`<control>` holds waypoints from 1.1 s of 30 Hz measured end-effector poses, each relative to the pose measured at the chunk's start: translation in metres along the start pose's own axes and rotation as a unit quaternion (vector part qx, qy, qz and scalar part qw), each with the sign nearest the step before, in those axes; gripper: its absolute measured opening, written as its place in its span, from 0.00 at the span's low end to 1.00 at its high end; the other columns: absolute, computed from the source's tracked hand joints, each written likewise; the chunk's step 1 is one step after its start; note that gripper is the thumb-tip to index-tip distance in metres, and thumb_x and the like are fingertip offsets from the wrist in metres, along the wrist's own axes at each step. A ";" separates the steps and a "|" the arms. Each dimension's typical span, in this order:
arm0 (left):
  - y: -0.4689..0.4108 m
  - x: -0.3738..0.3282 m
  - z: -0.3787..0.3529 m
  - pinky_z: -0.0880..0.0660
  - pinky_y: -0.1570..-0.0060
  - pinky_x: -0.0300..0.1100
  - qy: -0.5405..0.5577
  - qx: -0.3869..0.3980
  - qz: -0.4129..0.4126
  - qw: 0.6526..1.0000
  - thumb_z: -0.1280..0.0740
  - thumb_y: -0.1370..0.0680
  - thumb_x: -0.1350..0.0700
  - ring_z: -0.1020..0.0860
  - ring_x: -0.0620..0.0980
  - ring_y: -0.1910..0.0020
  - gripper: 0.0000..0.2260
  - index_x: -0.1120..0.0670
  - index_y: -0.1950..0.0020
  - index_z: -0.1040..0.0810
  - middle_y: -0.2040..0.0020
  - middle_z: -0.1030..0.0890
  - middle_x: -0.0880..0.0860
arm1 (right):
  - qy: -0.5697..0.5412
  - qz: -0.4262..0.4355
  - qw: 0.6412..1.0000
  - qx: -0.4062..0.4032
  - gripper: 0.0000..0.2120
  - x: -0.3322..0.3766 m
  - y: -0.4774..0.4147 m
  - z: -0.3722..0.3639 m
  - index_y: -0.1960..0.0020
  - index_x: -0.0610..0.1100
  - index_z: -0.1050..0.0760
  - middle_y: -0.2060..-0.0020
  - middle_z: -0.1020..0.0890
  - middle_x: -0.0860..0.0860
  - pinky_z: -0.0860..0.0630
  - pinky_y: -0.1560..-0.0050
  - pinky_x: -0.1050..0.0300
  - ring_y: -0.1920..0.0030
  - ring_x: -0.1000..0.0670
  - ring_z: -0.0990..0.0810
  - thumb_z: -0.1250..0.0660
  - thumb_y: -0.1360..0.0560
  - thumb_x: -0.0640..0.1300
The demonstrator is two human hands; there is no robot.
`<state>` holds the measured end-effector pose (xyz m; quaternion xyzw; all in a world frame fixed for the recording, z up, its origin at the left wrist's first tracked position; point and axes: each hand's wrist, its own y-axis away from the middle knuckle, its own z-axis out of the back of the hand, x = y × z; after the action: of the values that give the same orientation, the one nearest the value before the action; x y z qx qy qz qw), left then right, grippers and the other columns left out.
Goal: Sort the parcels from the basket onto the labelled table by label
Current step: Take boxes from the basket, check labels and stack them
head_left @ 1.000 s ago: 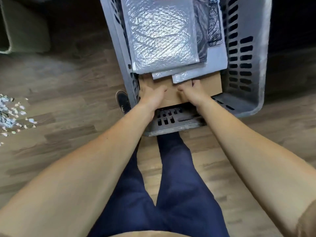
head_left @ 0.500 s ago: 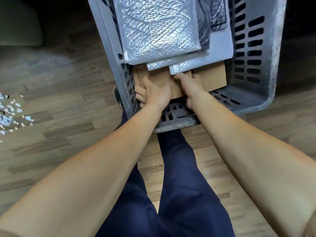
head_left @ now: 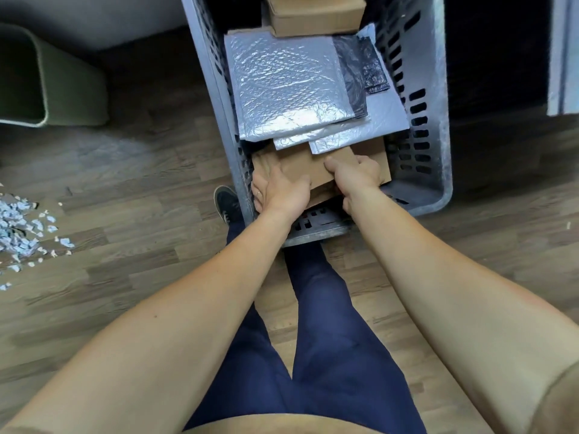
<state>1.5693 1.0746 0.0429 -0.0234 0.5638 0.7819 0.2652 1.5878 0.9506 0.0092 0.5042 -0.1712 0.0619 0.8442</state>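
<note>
While the basket (head_left: 441, 170) is stood on the wood floor (head_left: 125, 214) just ahead of the legs (head_left: 313, 339), a brown parcel (head_left: 300, 170) at its near end is gripped by both hands. The left hand (head_left: 282, 194) is closed round the parcel's near left corner: the thumb is laid on top, the fingers are curled down over the edge against the basket wall, and a ring is seen on one finger. The right hand (head_left: 357, 177) is clamped on the right part of the same edge, with the thumb pressed flat on the top face and the other fingers bent round it; one fingertip is seen beneath.

The parcel is inside the basket, and its far part is covered by a stack of silver mailers (head_left: 282, 89). A black mailer (head_left: 355, 79) is wedged among them, and a box (head_left: 316, 14) is laid over the stack's far end. More brown card is seen beside the right hand; whether it belongs to the same parcel cannot be told.

Outside, a shoe (head_left: 227, 203) is placed just beside the basket's left wall. Paper scraps (head_left: 22, 227) are scattered at far left, and a green bin (head_left: 62, 86) is stood well apart.
</note>
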 end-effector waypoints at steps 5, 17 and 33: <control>0.039 -0.019 0.032 0.36 0.24 0.51 0.065 0.004 -0.042 0.997 0.35 0.21 0.52 0.36 0.52 0.24 0.34 0.54 0.17 0.44 0.20 0.43 0.51 | -0.022 0.016 1.000 0.010 0.16 0.029 0.039 0.040 0.43 0.44 0.22 0.42 0.20 0.45 0.19 0.39 0.48 0.46 0.45 0.19 0.22 0.27 0.46; 0.157 -0.061 0.130 0.25 0.33 0.50 0.106 -0.004 -0.074 0.992 0.27 0.28 0.40 0.23 0.51 0.38 0.41 0.54 0.21 0.38 0.32 0.25 0.50 | -0.126 0.087 0.984 0.088 0.13 0.072 0.179 0.130 0.45 0.45 0.20 0.45 0.16 0.46 0.19 0.54 0.54 0.52 0.49 0.17 0.23 0.26 0.46; 0.377 -0.339 0.261 0.29 0.54 0.44 0.213 0.051 -0.460 0.860 0.31 0.19 0.48 0.21 0.48 0.56 0.08 0.51 0.46 0.19 0.57 0.15 0.47 | -0.401 0.421 0.779 0.234 0.19 0.350 0.348 0.255 0.33 0.33 0.26 0.44 0.16 0.37 0.18 0.44 0.45 0.49 0.43 0.17 0.27 0.22 0.37</control>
<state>1.7625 1.0921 0.5794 -0.4328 0.5704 0.5170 0.4691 1.7603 0.8728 0.5320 0.5432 -0.6700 0.2413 0.4448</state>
